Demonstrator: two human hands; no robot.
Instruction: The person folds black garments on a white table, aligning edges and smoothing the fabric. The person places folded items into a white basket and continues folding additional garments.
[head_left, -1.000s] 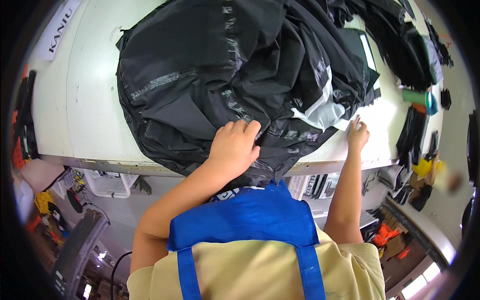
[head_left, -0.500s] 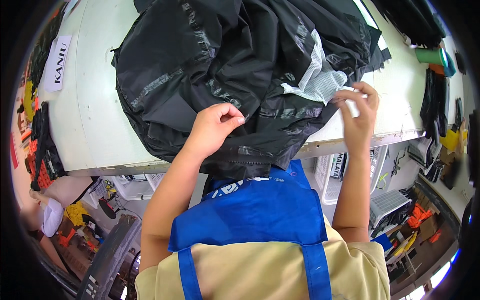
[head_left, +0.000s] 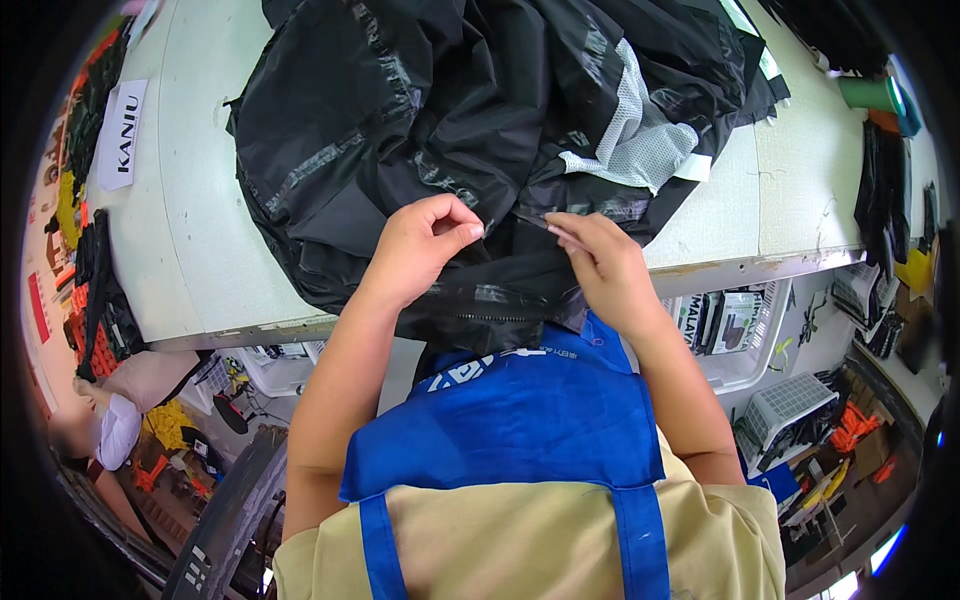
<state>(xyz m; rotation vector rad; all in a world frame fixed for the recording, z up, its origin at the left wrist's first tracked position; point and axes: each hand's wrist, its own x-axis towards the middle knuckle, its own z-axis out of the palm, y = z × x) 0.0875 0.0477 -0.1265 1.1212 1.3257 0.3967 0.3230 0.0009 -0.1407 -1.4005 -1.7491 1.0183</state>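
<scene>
A large black garment (head_left: 480,120) lies bunched over the table's front edge, with shiny tape along its seams and a zipper low at the front. White mesh cloth (head_left: 650,150) shows on its right side, beside a small white piece (head_left: 693,168). My left hand (head_left: 425,248) is closed, with thumb and forefinger pinching a fold of the garment near its middle. Just right of it, my right hand (head_left: 605,265) is closed too, its fingertips low against the black cloth. What lies between those fingertips is too small to make out.
The pale table (head_left: 190,200) has a worn front edge. A printed white card (head_left: 122,135) lies on its left; a green spool (head_left: 868,93) is at the far right. White crates (head_left: 735,335) stand below the edge. Another person (head_left: 120,430) is at the lower left.
My right hand has moved left and inward, from beside the white mesh to the cloth close to my left hand. The left hand keeps its pinch in nearly the same place.
</scene>
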